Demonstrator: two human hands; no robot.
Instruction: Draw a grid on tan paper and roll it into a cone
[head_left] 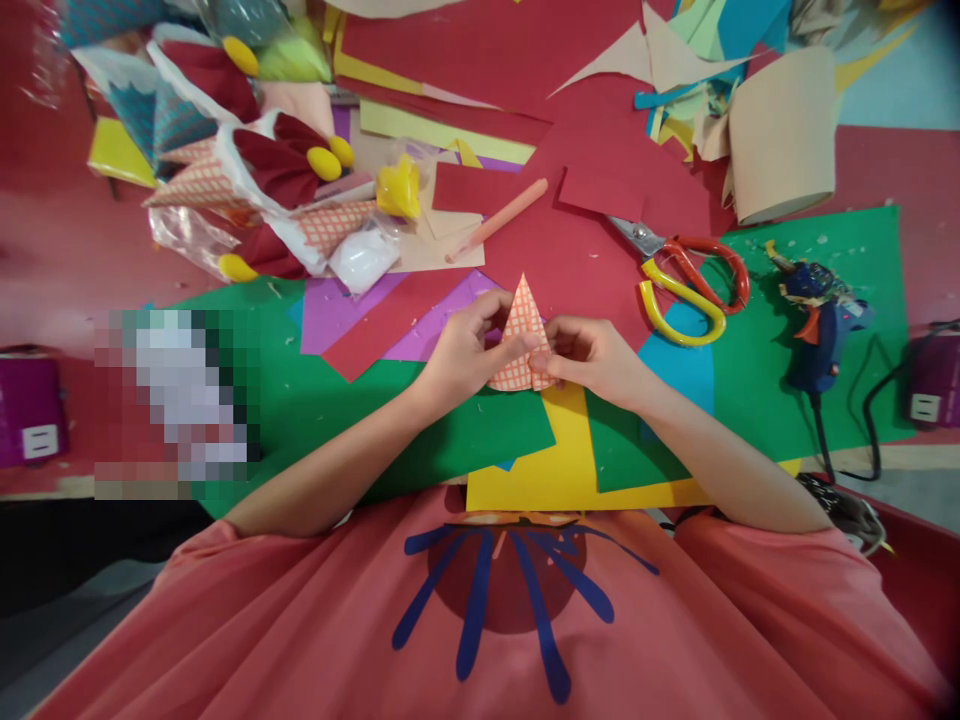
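Observation:
A small cone of orange-and-white checked paper (523, 318) points away from me, held between both hands over the green sheet. My left hand (476, 345) grips its left side, the thumb lying across the front. At the lower right edge of the cone, my right hand (589, 355) pinches the paper where an overlapping seam shows. Scissors with one red and one yellow handle (682, 300) lie beyond my right hand. Farther right rests a blue glue gun (821, 345) with its cord running toward me.
Checked cones with white trim and dark red cloth (281, 170) lie at the upper left. An orange stick (499, 220) is beyond the hands. A beige paper roll (784, 135) and paper scraps sit at the upper right. Yellow paper (574, 450) is near the front edge.

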